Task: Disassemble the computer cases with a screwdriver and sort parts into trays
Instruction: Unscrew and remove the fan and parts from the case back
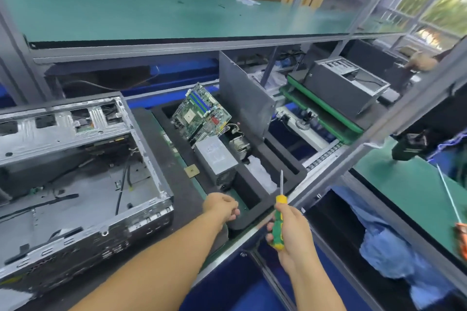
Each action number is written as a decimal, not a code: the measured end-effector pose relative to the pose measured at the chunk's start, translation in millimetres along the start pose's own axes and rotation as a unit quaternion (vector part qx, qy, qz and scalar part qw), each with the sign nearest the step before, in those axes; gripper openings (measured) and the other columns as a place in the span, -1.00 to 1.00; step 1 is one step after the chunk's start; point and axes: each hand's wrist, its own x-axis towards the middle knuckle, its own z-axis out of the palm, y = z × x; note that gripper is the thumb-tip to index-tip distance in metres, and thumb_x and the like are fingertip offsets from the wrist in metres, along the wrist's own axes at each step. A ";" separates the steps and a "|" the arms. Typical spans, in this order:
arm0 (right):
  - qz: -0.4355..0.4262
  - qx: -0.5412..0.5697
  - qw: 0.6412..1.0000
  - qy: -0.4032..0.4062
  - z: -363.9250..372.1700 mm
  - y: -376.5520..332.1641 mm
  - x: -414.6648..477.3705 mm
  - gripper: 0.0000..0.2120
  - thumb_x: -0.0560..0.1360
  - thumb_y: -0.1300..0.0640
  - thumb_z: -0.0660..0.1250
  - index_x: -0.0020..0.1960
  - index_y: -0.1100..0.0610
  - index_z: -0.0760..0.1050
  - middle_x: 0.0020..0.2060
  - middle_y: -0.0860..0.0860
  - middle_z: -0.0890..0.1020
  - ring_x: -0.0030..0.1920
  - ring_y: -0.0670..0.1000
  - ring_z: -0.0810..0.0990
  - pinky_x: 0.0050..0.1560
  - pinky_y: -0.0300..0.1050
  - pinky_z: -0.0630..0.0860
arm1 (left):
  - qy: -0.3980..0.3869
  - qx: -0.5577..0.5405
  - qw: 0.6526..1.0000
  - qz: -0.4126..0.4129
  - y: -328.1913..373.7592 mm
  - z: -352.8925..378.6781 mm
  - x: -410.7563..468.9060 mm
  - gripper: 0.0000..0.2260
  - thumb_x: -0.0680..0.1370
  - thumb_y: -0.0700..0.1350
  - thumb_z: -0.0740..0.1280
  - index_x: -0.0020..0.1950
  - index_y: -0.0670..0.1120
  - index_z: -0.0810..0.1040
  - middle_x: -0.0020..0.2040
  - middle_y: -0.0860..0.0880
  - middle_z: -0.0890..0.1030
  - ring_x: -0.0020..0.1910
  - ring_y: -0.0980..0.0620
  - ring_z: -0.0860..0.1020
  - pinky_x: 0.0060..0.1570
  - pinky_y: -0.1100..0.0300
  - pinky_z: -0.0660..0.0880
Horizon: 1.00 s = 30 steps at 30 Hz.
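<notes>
Forearms come in from the bottom. The right grip (290, 231) is curled tight round the green and yellow handle of the screwdriver (280, 201), tip pointing up, right at the front edge of the bench (156, 134). The left grip (221, 206) hangs just beside it over the near end of the black foam tray (252, 219). Its fingers are curled in with the tips together, and I honestly can't tell if there's a screw or anything in there.

The tray sits along the front edge toward the right end. A green motherboard (202, 113) leans tilted at its far end, with a grey power supply (217, 156) in the slot nearer me. A fan part with loose wires (238, 144) sits next to that, and a white bag (260, 174) is in the next slot over. The nearest slot looks bare. A small square chip (191, 171) lies flat on the bench just left of the tray.

The case (75, 171) takes up the left end, lid off and mostly gutted, with a couple of black cables lying across its floor.

Toward the back right, a second case (346, 83) sits on a green-edged carrier, with someone else's hand (422, 62) beyond it. An orange screwdriver (461, 237) pokes in at the far right, on a green mat, and a blue cloth (384, 247) is bunched up below it.
</notes>
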 end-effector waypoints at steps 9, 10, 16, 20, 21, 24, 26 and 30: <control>-0.005 0.067 0.997 -0.049 21.5 3.5 16.8 -0.86 0.55 0.15 0.19 0.02 0.15 0.49 -0.37 0.04 0.52 -0.44 0.00 0.50 -0.48 -0.12 0.41 | -0.003 0.122 0.982 0.143 15.7 -10.9 -10.2 -0.82 0.61 -0.26 0.24 0.06 -0.12 0.64 -0.16 -0.03 0.71 -0.22 0.01 0.69 -0.08 0.05 0.65; -0.012 0.092 0.993 -0.069 30.5 6.0 10.9 -0.84 0.53 0.16 0.18 0.03 0.14 0.50 -0.39 0.04 0.54 -0.43 0.01 0.50 -0.47 -0.11 0.41 | -0.032 0.117 0.977 0.174 22.3 -17.9 -18.4 -0.81 0.62 -0.27 0.23 0.09 -0.15 0.62 -0.16 -0.04 0.71 -0.23 0.02 0.69 -0.06 0.02 0.65; -0.095 0.155 0.969 -0.166 80.2 33.9 -45.6 -0.78 0.61 0.27 0.25 0.22 0.10 0.49 -0.11 0.13 0.67 -0.24 0.02 0.57 -0.29 -0.09 0.54 | 0.018 0.264 0.878 0.398 59.0 -116.4 -80.0 -0.76 0.55 -0.26 0.27 0.08 0.01 0.62 -0.13 0.14 0.70 -0.14 0.19 0.62 -0.07 0.39 0.48; -0.124 0.132 0.962 -0.203 110.8 65.2 -96.0 -0.74 0.62 0.26 0.30 0.27 0.07 0.45 -0.11 0.07 0.66 -0.25 0.00 0.58 -0.32 -0.10 0.54 | 0.057 0.486 0.785 0.380 60.8 -209.6 -108.5 -0.75 0.55 -0.06 0.32 0.22 0.02 0.59 0.16 0.05 0.63 0.15 0.01 0.57 0.17 0.08 0.49; -0.125 0.121 0.962 -0.209 117.8 74.8 -109.1 -0.74 0.62 0.25 0.31 0.26 0.03 0.45 -0.11 0.06 0.64 -0.26 0.02 0.58 -0.37 -0.09 0.51 | 0.066 0.535 0.767 0.348 57.5 -231.7 -114.2 -0.69 0.55 0.05 0.33 0.27 0.04 0.56 0.25 0.03 0.58 0.22 -0.02 0.54 0.22 0.02 0.47; -0.111 0.090 0.963 -0.230 134.7 105.4 -145.9 -0.75 0.54 0.14 0.34 0.17 -0.11 0.50 -0.11 0.05 0.62 -0.32 0.03 0.54 -0.48 -0.14 0.39 | 0.040 0.583 0.774 0.243 39.0 -286.1 -125.9 -0.34 0.45 0.36 0.33 0.45 0.04 0.40 0.45 -0.01 0.42 0.39 -0.07 0.43 0.34 -0.05 0.40; -0.086 0.092 0.963 -0.239 141.1 128.0 -168.0 -0.79 0.53 0.07 0.30 0.12 -0.14 0.53 -0.13 0.04 0.61 -0.36 0.01 0.50 -0.51 -0.18 0.28 | -0.009 0.595 0.781 0.187 21.7 -311.5 -129.3 -0.12 0.39 0.42 0.37 0.56 -0.02 0.25 0.55 -0.03 0.30 0.47 -0.08 0.35 0.41 -0.03 0.33; -0.044 0.064 0.971 -0.226 142.5 183.5 -201.6 -0.82 0.66 0.11 0.20 0.14 0.01 0.57 -0.14 0.08 0.62 -0.38 0.01 0.49 -0.52 -0.18 0.28 | -0.025 0.646 0.750 0.140 -9.7 -340.9 -128.5 -0.16 0.37 0.29 0.50 0.52 -0.05 0.28 0.49 -0.06 0.38 0.38 -0.11 0.42 0.33 0.00 0.39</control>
